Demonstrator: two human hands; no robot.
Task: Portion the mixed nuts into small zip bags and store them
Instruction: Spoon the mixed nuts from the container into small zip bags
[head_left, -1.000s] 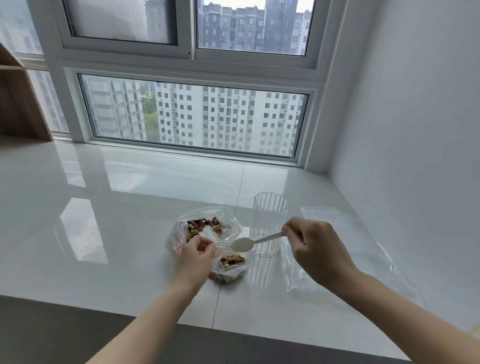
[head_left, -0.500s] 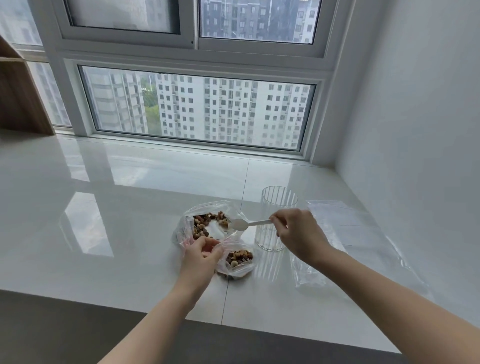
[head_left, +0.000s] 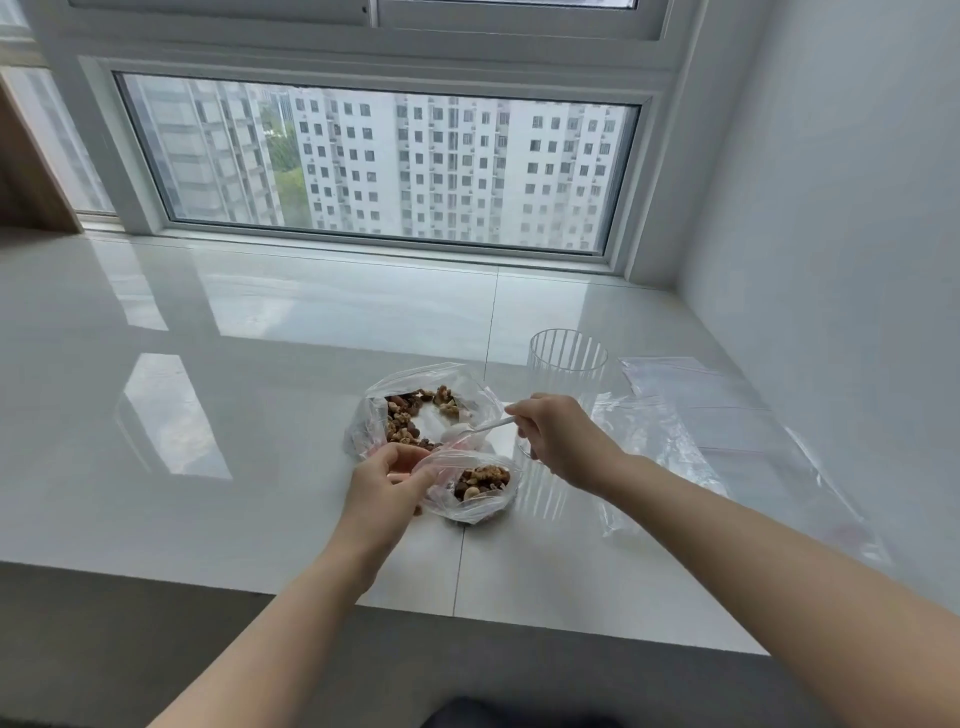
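Left of the ribbed glass (head_left: 567, 364) on the white desk (head_left: 208, 415): the big open bag (head_left: 421, 410) of mixed nuts (head_left: 402, 421), mouth spread wide, nuts banked along its left and far sides. In front of that bag, just left of the glass base: the small zip bag (head_left: 470, 491), partly filled, held open at its rim by the left hand (head_left: 387, 480), fingers (head_left: 410, 467) curled and pinching the plastic. A second ago gripping the same rim, so no change there.

Closer to the glass: the white spoon (head_left: 470, 430), now dipped into the big bag, bowl low among the nuts; a second ago hovering beside the glass above the small bag, half a second ago crossing toward the big bag. Whether already loaded or not, hard to tell through the glossy plastic. Meaning for the task: one delivery into the small bag likely finished, another scoop under way, portion not yet full.

In front of the glass: the right hand (head_left: 558, 434), fingers closed round the spoon handle, wrist angled leftward.

Right of the glass: spare empty bags (head_left: 727, 415) lying flat, unfilled, pointing to several portions left, with sealing and storing not yet begun.
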